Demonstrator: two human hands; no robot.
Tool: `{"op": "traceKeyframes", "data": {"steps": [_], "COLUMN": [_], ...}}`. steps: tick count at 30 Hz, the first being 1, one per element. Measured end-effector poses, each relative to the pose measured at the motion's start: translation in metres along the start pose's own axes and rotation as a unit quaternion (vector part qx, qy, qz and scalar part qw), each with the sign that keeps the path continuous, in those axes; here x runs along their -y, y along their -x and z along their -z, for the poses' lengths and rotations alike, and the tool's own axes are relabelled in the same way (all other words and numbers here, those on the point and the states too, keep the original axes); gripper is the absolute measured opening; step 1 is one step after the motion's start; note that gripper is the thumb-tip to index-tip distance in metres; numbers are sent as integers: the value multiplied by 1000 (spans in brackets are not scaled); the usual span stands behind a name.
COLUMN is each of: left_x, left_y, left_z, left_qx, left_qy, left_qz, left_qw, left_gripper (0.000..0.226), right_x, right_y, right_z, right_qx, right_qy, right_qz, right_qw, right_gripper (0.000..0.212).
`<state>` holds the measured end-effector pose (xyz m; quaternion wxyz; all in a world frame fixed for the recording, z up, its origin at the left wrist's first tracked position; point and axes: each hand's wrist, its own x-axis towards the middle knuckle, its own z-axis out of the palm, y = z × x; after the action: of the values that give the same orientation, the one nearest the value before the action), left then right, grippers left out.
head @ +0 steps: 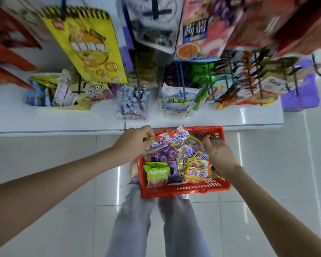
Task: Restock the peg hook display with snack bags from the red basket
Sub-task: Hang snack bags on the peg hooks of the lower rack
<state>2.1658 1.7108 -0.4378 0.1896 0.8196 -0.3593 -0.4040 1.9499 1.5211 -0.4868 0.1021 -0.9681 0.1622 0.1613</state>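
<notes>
The peg hook display [182, 78] rises on the far side of the red basket [185, 188], and its hanging packets fill the upper part of the view. Just beyond the basket's far rim runs the white shelf base [63, 119]. The basket is directly in front of the person's legs [133, 219]. It is full of snack bags [196, 171], which are green, purple and orange.

At the basket's far left corner the left hand [135, 143] has its fingers curled onto the edge of a red and white bag [158, 142]. At the far right side the right hand [219, 154] lies over the pile, with its fingers stretched forward and a little apart.

I judge that the step in hand is taking one bag out. To do it well, lift the bag by its top edge so that the hang hole is free, and let the right hand press down the neighbouring bags so they do not slide out with it. Then look for the hook that carries the same product.

The display is blurred, so I cannot read the prints and cannot pick out any free hook. No hang hole is visible on the bags in the basket. The left fingertips are hidden behind the bag, and what supports the basket cannot be told.
</notes>
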Motion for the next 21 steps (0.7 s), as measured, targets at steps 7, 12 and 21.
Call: {"op": "traceKeyframes", "data": {"steps": [7, 12, 21], "left_x": [-144, -214, -265], "left_y": [102, 161, 201], "left_z": [133, 226, 320], "left_qx": [-51, -79, 8], "left_qy": [-51, -11, 97], "left_qz": [-90, -118, -148], "left_qw": [993, 990, 984], "left_gripper": [16, 8, 13], "right_x": [57, 93, 153], "right_y": [67, 97, 78], "right_z": [250, 384, 497], "right_qx": [-90, -192, -252], "right_qy": [-71, -94, -149], "right_qz": [14, 103, 159], "right_qw": [993, 971, 943], "right_gripper": [38, 20, 9]}}
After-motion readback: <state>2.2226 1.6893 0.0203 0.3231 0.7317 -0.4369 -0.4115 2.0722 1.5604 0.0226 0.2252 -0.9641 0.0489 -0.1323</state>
